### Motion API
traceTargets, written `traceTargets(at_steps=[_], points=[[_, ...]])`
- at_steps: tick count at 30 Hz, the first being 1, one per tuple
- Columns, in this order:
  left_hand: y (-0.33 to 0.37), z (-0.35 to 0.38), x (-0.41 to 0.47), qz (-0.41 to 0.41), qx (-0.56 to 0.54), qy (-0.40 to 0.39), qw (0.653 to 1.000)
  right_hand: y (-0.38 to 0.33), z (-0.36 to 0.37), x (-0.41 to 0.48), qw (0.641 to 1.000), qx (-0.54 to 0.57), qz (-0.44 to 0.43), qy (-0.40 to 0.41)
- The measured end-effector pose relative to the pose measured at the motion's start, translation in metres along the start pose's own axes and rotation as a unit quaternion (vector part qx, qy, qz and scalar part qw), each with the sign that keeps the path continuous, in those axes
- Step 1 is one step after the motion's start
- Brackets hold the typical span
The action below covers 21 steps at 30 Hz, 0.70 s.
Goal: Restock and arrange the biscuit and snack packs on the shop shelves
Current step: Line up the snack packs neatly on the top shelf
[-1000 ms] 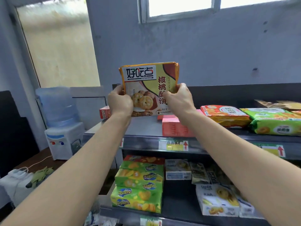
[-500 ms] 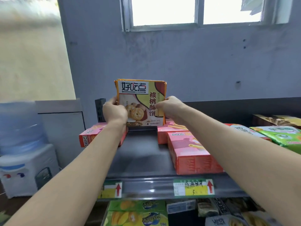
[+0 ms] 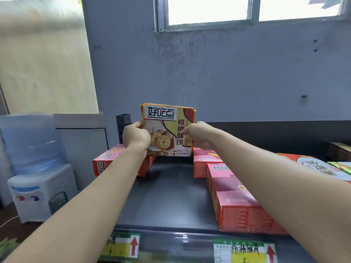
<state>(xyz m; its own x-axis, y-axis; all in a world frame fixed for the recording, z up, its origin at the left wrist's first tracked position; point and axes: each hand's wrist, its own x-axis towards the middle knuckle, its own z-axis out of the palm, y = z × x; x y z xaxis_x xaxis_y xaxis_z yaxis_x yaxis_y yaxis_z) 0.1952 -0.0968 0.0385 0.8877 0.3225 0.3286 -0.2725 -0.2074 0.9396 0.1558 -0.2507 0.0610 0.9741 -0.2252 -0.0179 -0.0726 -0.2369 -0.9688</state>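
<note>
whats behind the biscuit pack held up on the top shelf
Around the biscuit pack, gripped by the left hand and right hand, show the grey wall, the dark back panel and a black slotted post. Anything directly behind the pack is covered.

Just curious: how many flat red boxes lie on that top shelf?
3. The left box lies left of the gap; the back box sits right of it; the front box lies before that, by the edge of the shelf. Others may be hidden.
</note>
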Motion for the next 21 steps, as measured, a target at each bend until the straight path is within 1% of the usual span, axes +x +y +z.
traceTargets(at_steps=[3,5,11,15,21], points=[[-0.001,0.009,0.004,-0.011,-0.013,-0.019,1.000,0.005,-0.004,0.006,1.000,0.024,0.009,-0.003],[-0.002,0.014,0.006,-0.017,-0.019,-0.036,0.999,0.008,-0.007,0.008,1.000,0.021,0.011,0.003],[-0.004,0.034,0.001,-0.017,-0.025,-0.091,0.995,0.015,-0.025,0.012,0.998,0.001,0.026,0.056],[-0.005,0.052,-0.002,-0.032,-0.046,-0.128,0.990,0.020,-0.042,0.008,0.996,-0.007,0.033,0.079],[0.000,0.080,-0.012,-0.045,-0.071,-0.198,0.977,0.024,-0.071,0.004,0.990,-0.033,0.039,0.128]])
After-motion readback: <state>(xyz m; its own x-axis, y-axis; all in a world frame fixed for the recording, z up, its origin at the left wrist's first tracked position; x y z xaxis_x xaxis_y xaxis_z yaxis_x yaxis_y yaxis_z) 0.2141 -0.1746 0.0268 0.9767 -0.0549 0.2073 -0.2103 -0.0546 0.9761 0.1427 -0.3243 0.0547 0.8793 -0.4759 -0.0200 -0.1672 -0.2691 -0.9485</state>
